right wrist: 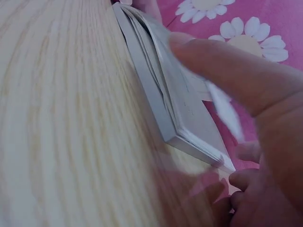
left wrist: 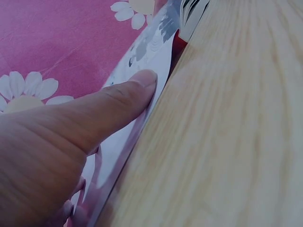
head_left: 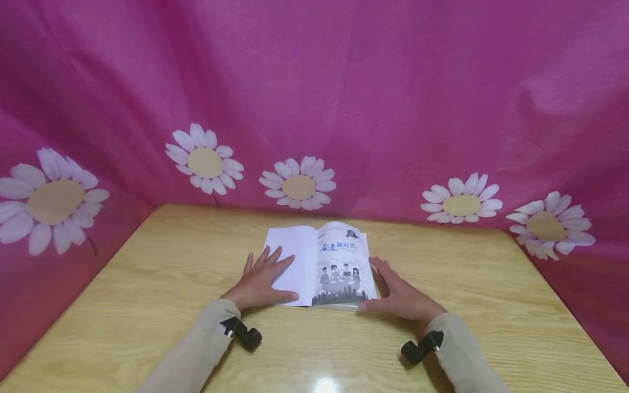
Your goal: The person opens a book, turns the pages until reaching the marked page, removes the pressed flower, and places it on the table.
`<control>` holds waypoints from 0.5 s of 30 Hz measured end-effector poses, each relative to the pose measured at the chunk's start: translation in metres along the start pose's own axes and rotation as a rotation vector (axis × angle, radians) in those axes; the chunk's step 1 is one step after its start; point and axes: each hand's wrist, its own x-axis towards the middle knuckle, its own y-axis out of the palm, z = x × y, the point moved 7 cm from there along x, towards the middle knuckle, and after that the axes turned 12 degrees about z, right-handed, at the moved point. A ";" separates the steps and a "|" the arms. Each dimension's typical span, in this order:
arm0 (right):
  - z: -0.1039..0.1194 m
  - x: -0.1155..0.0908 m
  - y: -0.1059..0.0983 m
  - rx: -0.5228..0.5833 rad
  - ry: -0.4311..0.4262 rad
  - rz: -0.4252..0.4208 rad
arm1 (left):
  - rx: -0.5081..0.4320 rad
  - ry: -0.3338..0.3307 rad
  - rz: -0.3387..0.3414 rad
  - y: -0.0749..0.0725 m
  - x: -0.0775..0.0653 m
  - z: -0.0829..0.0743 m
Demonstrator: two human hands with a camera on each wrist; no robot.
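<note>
An open book (head_left: 339, 281) lies on the table, a blank white page on its left and a printed title page with blue characters and cartoon figures on its right. Spread over the blank page is my left hand (head_left: 262, 281), fingers straight. In the left wrist view its thumb (left wrist: 118, 101) presses near the page's lower edge. My right hand (head_left: 405, 299) is at the book's right side, fingers by the side edge and thumb by the lower corner. The right wrist view shows the thumb (right wrist: 227, 71) over the printed page and the other fingertips beside the page block (right wrist: 151, 101).
The wooden table (head_left: 147, 284) ends at a pink curtain (head_left: 373, 109) with white daisies, which hangs behind it and along both sides. Each sleeved wrist carries a small black camera mount, such as the one on the left (head_left: 243, 334).
</note>
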 end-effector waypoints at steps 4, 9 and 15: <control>0.000 0.001 0.003 -0.001 0.030 -0.018 | 0.018 0.013 -0.014 0.001 -0.002 0.001; 0.000 0.001 0.006 0.007 0.043 -0.012 | 0.024 0.020 -0.003 0.004 -0.003 0.001; 0.008 0.002 0.003 -0.013 -0.039 -0.024 | 0.005 0.015 -0.023 0.001 -0.002 0.001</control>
